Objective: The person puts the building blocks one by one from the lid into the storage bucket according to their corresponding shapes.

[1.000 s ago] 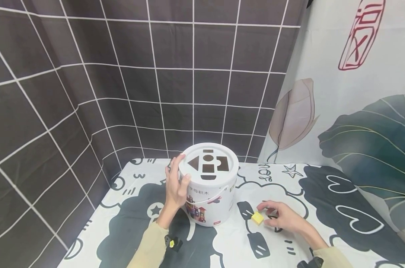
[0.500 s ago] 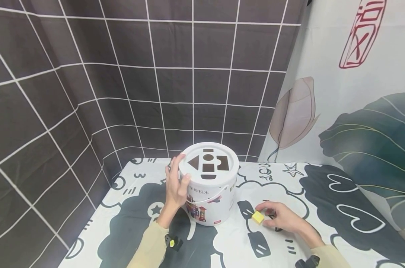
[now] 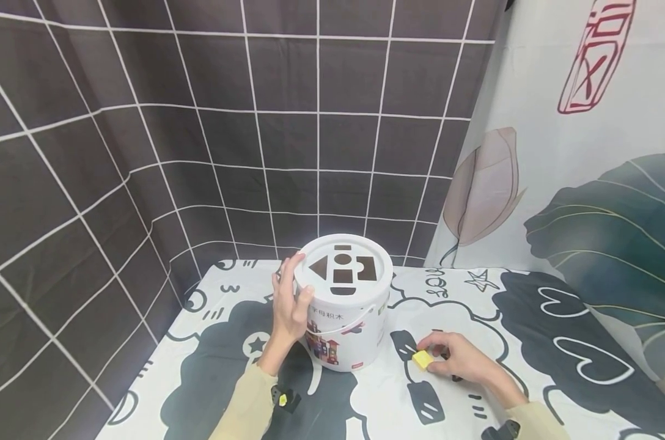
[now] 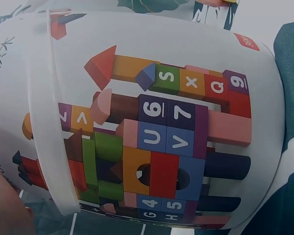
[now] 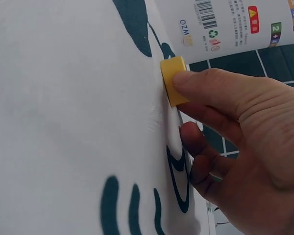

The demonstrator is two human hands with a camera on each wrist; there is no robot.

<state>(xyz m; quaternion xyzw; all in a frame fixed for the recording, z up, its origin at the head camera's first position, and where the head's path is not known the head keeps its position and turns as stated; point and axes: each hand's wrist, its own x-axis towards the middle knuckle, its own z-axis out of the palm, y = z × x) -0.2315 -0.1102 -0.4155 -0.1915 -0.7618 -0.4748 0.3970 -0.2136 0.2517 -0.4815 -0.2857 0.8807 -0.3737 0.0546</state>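
A white lidded bucket [image 3: 340, 342] stands upright, its lid [image 3: 305, 275] cut with shaped holes. Against its left side lies my left hand [image 3: 290, 305], fingers extended up along the rim and thumb on the front. The left wrist view is filled by the bucket's printed picture of blocks [image 4: 161, 137], with part of the hand at the lower left edge. To the right of the bucket, my right hand [image 3: 456, 354] pinches a small yellow block [image 3: 422, 359] between thumb and fingers. The right wrist view shows the thumb on the block's face [image 5: 172, 73], low over the cloth.
A white cloth with dark cartoon prints [image 3: 398, 403] covers the table. Behind hangs a dark curtain with white grid lines [image 3: 283, 140], close to the bucket's back. A white curtain with leaf prints [image 3: 547, 159] hangs at the right. A thin white handle [image 4: 46, 122] crosses the bucket's front.
My right fingers have closed from around the yellow block to a pinch on it, and the block has tipped and shifted slightly left. The left hand and bucket have stayed put.
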